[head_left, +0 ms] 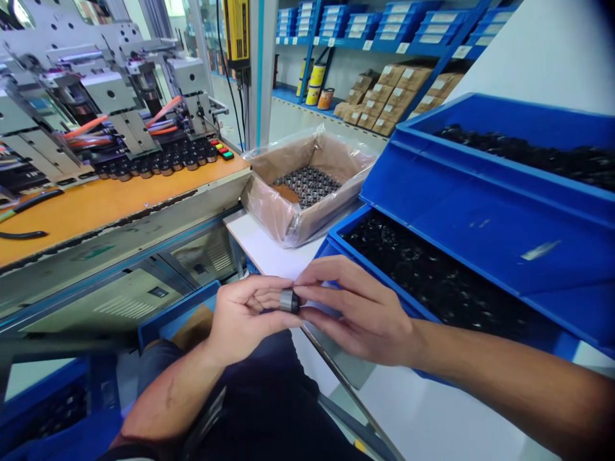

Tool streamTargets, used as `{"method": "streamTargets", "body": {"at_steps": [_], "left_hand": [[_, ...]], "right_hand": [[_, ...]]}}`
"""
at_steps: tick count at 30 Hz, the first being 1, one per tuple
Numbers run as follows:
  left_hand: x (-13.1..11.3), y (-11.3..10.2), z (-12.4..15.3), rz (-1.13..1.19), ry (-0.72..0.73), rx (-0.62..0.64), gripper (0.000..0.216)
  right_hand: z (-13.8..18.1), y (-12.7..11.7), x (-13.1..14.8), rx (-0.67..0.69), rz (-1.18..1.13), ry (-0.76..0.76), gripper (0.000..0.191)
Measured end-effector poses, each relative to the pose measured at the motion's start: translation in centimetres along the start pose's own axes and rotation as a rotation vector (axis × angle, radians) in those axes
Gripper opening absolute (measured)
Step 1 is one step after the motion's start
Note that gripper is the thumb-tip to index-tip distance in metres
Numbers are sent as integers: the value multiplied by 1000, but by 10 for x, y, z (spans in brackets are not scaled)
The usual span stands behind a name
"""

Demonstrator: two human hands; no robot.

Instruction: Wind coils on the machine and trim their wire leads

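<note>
Behind everything, a blue shelf rack (350, 42) with stacked blue trays above and cardboard boxes (387, 93) below. To the left, a metal machine (108, 93) on an orange worktop (72, 224), with rows of short black parts (166, 164) along its front. Nearer, a white worktop (413, 410) bearing a carton (269, 206), with many small parts (310, 184) laid close together inside. At the right, an upper blue bin (480, 230) over a lower blue bin (336, 246), both full of black pieces (432, 282).

Out in front of the body, held in the air between both hands, a small cylinder (289, 301). At the left hand (240, 314), a narrow grip, forefinger above and thumb below the metal band. At the right hand (362, 314), another narrow grip, fingertips gathered at the black end.

Step in hand, by the look of it: fitting or checking the cylinder; impossible to tell which. Next move probably calling for light, even fingertip pressure, with band and end kept in line.

Smooth grey metal on the rounded band, against a darker, plastic-looking end. Stiff brown card under crinkled, shiny clear film at the carton. Hard blue plastic for the bins, with straight rims and a pale scuffed mark on the upper one. Along the orange worktop, a chipped, dark edge.
</note>
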State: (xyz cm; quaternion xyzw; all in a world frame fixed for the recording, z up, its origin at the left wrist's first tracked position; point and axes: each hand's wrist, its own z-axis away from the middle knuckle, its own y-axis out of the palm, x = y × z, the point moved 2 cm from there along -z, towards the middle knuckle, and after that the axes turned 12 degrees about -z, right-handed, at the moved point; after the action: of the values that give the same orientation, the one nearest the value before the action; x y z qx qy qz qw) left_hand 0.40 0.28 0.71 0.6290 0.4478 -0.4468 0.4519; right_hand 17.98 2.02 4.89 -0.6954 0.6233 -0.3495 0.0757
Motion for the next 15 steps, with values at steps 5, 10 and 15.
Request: {"method": "streamTargets", "body": {"at_steps": [5, 10, 15], "left_hand": [[-1, 1, -3, -12, -4, -5, 39], [-2, 4, -3, -41, -3, -37, 38], [3, 15, 0, -10, 49, -134, 36]], "right_hand": [[0, -2, -1, 17, 59, -42, 23], [-2, -3, -3, 23, 121, -80, 20], [1, -3, -2, 1, 252, -208, 20]]}}
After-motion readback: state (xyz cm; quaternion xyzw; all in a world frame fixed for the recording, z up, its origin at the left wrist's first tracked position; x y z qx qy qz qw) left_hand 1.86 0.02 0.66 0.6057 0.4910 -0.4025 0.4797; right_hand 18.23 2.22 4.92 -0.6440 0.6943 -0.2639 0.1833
